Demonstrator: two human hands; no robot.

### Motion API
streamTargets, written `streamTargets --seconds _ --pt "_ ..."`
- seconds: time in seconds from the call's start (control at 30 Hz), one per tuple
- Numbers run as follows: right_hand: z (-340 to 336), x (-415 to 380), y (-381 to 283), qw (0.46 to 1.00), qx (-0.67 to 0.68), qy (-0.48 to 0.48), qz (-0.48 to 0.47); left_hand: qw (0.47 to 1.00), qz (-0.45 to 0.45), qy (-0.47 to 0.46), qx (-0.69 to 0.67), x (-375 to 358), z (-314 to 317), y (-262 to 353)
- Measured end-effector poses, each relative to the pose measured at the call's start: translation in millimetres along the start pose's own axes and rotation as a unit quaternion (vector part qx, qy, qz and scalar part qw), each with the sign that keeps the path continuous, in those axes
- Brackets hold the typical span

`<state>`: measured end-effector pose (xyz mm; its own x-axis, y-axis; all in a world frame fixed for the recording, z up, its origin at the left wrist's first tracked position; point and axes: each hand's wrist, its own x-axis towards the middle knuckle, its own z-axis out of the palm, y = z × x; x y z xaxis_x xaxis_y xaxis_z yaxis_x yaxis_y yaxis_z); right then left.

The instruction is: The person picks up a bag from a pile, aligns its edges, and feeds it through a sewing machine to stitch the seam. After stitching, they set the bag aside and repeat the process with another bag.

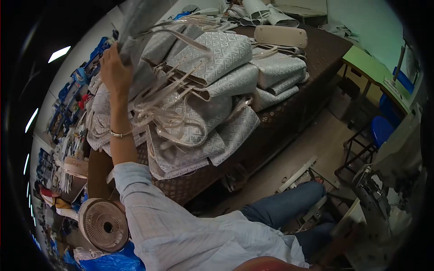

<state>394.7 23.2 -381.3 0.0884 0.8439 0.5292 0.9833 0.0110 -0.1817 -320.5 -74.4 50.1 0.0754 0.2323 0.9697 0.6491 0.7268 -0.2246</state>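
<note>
My left hand (115,72), with a bracelet on its wrist, is raised over the heaped bags. Its fingers are closed on a grey tote bag (140,22), which is blurred and cut off by the top edge of the view. Thin straps hang beside it. Just right of the hand lies a pile of silver-grey patterned tote bags (221,49) with pale strap handles (174,119). At the lower right, a dim brownish shape near the machine may be my right hand (341,246); its fingers are lost in shadow.
The bags lie on a table with a brown patterned cover (323,49). A round fan (104,225) stands by my left sleeve. To the right are a sewing machine (375,189), a blue stool (382,130) and a green-topped table (375,67). A beige bag (280,36) lies at the back.
</note>
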Motion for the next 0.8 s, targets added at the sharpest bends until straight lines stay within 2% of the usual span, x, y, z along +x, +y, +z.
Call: streamTargets --seconds 0.07,0.13,0.2,0.27,0.33,0.43,0.57,0.63,0.7,0.8 --pt "-14 1 -10 1.000 0.001 0.001 0.002 0.991 0.013 -0.129 -0.016 -4 -21 59" --pt "-20 4 -17 1.000 0.004 0.004 0.016 0.982 0.091 -0.162 -0.032 -29 -2 97" --pt "-25 7 -22 0.998 0.025 -0.033 0.038 0.965 0.126 -0.228 -0.021 -63 25 140" --pt "-37 10 -34 0.995 0.047 -0.050 0.070 0.966 0.108 -0.234 -0.027 -69 38 162" --pt "-40 11 -35 0.992 0.068 -0.067 0.087 0.963 0.066 -0.261 -0.027 -61 49 171" --pt "-34 10 -32 0.992 0.076 -0.079 0.068 0.957 0.072 -0.281 -0.021 -34 70 166" --pt "-19 1 -20 0.999 0.036 -0.015 0.020 0.935 0.052 -0.348 -0.038 3 70 178" --pt "-23 3 -27 0.999 0.038 0.018 0.012 0.895 0.060 -0.425 -0.122 11 62 191" --pt "-33 7 -35 0.997 0.045 -0.032 0.057 0.894 0.040 -0.431 -0.115 2 74 205" --pt "-10 3 -13 0.999 0.027 0.025 -0.007 0.899 0.014 -0.425 -0.106 -15 87 203"
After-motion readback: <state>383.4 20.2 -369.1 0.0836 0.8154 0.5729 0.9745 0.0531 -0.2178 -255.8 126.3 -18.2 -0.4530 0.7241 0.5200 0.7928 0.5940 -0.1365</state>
